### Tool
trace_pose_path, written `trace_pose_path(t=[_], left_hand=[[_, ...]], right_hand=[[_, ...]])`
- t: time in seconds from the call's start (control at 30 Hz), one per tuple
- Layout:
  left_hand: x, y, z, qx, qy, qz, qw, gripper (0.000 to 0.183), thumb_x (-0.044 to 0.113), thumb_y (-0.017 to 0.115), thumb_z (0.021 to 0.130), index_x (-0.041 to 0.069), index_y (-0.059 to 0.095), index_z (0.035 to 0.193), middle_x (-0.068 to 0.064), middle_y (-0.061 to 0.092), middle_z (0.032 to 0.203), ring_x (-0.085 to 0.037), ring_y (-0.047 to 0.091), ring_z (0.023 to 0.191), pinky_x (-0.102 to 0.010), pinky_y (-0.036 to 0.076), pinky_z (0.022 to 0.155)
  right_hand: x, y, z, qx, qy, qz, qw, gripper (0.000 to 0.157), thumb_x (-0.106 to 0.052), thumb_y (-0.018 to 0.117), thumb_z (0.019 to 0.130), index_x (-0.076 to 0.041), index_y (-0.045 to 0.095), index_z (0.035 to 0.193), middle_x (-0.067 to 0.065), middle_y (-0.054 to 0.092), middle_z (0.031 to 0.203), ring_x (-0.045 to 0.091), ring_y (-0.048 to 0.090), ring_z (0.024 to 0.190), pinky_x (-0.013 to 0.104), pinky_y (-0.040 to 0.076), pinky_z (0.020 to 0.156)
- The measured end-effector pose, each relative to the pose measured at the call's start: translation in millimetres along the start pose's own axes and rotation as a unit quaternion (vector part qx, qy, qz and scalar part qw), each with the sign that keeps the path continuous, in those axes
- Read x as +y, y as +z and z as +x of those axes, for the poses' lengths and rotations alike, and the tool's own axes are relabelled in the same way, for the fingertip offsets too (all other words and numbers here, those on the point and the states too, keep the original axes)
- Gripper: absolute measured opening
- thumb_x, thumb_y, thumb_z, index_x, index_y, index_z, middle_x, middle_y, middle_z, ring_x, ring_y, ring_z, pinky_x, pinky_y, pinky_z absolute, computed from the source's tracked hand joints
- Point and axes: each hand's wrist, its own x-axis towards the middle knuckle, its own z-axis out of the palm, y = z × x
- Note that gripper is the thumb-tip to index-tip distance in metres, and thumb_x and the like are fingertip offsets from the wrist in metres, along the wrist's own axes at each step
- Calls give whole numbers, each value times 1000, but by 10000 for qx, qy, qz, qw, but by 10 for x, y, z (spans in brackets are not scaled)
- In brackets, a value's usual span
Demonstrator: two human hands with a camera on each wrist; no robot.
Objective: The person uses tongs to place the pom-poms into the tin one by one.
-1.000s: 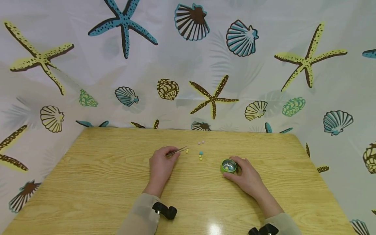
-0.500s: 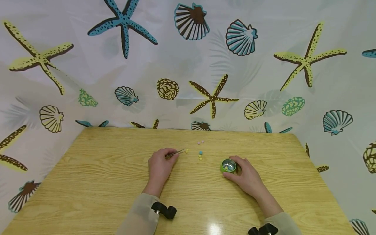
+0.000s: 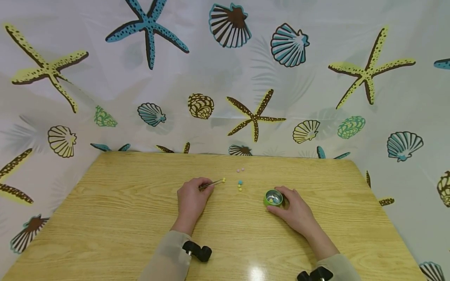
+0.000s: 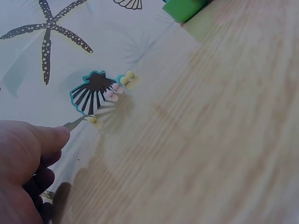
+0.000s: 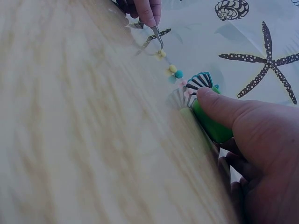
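Tweezers are held in the left hand, pointed rightward at a pair of beads on the table. Three beads are placed farther right, with two beads behind them. Right again and nearer, loose beads are contained in a cup gripped by the right hand. The table is backed by a cloth.

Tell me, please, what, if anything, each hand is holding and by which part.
The left hand pinches the tweezers behind their exposed tips; the right hand holds the cup by its outer wall.

Fingers pinch tweezers at a yellow bead.
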Motion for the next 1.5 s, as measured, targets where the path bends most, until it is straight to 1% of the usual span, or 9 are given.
trace_pose_path(t=[0.23, 0.47, 0.77, 0.97, 1.23, 1.4, 1.5], left_hand=[[-9, 7, 5, 11, 32, 19, 10000, 14, 23, 86, 100, 14, 86, 112, -5, 83, 107, -32, 74, 103, -61, 46, 104], [-6, -5, 8, -6, -32, -32, 10000, 14, 23, 85, 101, 14, 86, 112, -5, 82, 108, -33, 73, 104, -62, 44, 106], [-4, -34, 23, 31, -133, -349, 9993, 13, 23, 84, 102, 14, 86, 111, -6, 82, 108, -32, 74, 102, -61, 44, 108], [-3, -39, 34, 61, -196, -457, 9987, 13, 23, 83, 102, 13, 86, 111, -7, 82, 108, -31, 75, 103, -59, 44, 107], [-1, -26, 39, 213, -147, -514, 9983, 11, 21, 84, 102, 14, 86, 111, -6, 82, 108, -30, 75, 102, -57, 49, 101], [49, -43, 32, 238, -102, -645, 9976, 10, 20, 84, 102, 14, 86, 110, -6, 82, 108, -29, 76, 104, -56, 52, 99], [97, -57, 21, 191, -121, -760, 9968, 10, 20, 85, 102, 15, 86, 110, -5, 82, 109, -29, 75, 106, -54, 54, 99]], right_hand=[[-14, -6, 6, 18, -2, -7, 10000, 66, -38, 89, 96, -12, 63, 151, 21, 57, 159, 51, 34, 159, 67, 26, 128], [-13, -7, 6, -6, 86, -3, 10000, 67, -40, 88, 97, -14, 62, 153, 21, 55, 162, 55, 27, 160, 71, 27, 126], [-5, 0, 14, 0, 83, 7, 10000, 68, -42, 88, 97, -15, 62, 153, 19, 55, 162, 53, 27, 161, 70, 26, 127], [-3, 2, 13, -5, 108, 0, 9999, 68, -42, 88, 97, -15, 62, 153, 19, 55, 162, 53, 27, 161, 69, 25, 127], [-18, 10, -5, -16, 146, 15, 9999, 67, -43, 88, 97, -15, 62, 153, 19, 55, 162, 54, 26, 161, 70, 26, 127], [-18, 13, -7, -5, 139, 0, 9999, 67, -41, 88, 97, -14, 62, 153, 20, 55, 161, 53, 27, 161, 69, 25, 128], [-15, 16, -11, -10, 134, 7, 9999, 68, -41, 88, 97, -13, 62, 153, 20, 55, 161, 53, 27, 161, 69, 25, 128]])
